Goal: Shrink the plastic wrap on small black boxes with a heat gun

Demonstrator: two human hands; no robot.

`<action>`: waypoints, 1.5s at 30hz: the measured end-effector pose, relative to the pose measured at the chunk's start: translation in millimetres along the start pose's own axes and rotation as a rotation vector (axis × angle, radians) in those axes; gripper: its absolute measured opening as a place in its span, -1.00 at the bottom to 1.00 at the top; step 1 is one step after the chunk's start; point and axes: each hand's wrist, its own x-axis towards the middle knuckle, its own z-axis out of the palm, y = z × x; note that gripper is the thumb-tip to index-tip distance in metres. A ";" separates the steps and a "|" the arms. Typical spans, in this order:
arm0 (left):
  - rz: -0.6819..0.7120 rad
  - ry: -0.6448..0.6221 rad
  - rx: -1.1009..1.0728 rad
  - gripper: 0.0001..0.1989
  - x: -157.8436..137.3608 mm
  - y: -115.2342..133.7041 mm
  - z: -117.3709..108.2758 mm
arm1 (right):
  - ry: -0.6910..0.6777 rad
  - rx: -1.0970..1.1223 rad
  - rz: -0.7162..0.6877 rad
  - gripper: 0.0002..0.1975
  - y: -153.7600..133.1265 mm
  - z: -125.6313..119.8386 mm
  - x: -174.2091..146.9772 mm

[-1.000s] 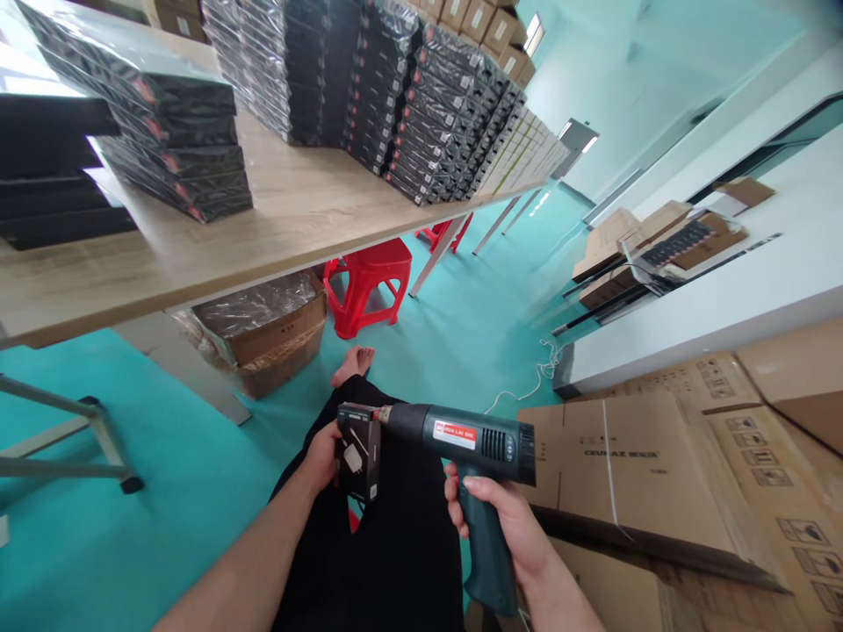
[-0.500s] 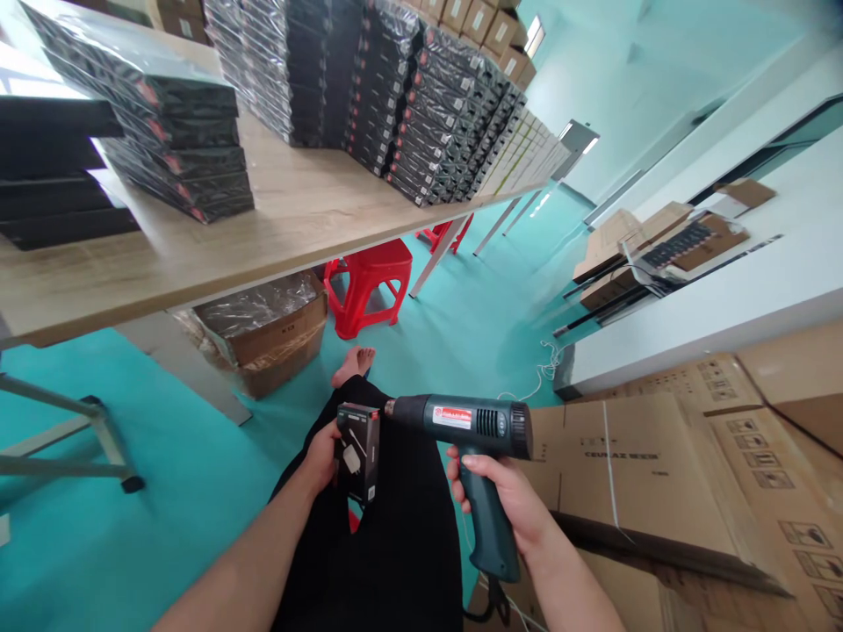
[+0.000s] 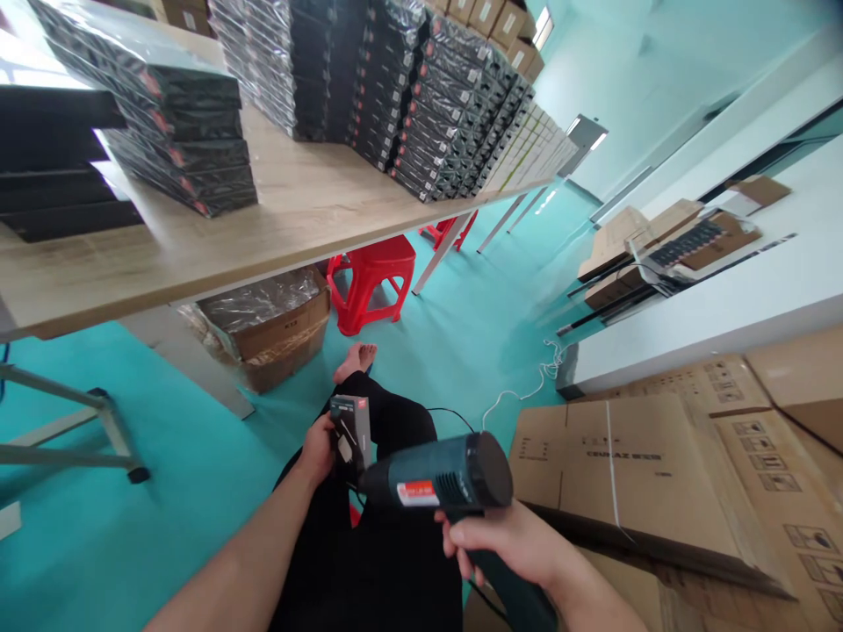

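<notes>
My left hand (image 3: 318, 449) is closed on the left side of a small black product box (image 3: 351, 432), held upright over my lap. A picture of a white device shows on the box's face. In my right hand (image 3: 491, 537) is a dark green heat gun (image 3: 431, 474), its handle wrapped by my fingers. The gun's nozzle points left at the lower part of the box and hides some of it. Whether nozzle and box touch, I cannot tell.
A wooden table (image 3: 290, 202) at upper left bears stacks of film-wrapped black boxes (image 3: 441, 114). Beneath it are an open carton (image 3: 277, 325) and a red stool (image 3: 375, 276). Large cartons (image 3: 612, 448) stand at my right. A white cable (image 3: 520, 395) lies on the floor.
The heat gun has dropped lower and swung so its nozzle moved from the box's top edge to its lower part. The box has shifted slightly left and up and turned.
</notes>
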 end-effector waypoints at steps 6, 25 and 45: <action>0.022 -0.002 -0.038 -0.86 6.0 -3.4 0.8 | 0.099 0.020 -0.069 -0.73 3.6 9.6 -3.5; -0.304 -0.253 -0.153 -0.35 -28.7 29.0 7.2 | 0.097 0.561 -0.072 -0.67 42.0 -12.1 -3.8; -0.449 -0.379 -0.032 -0.46 -49.3 31.9 24.7 | 0.083 0.940 -0.136 -0.72 30.4 -17.7 52.2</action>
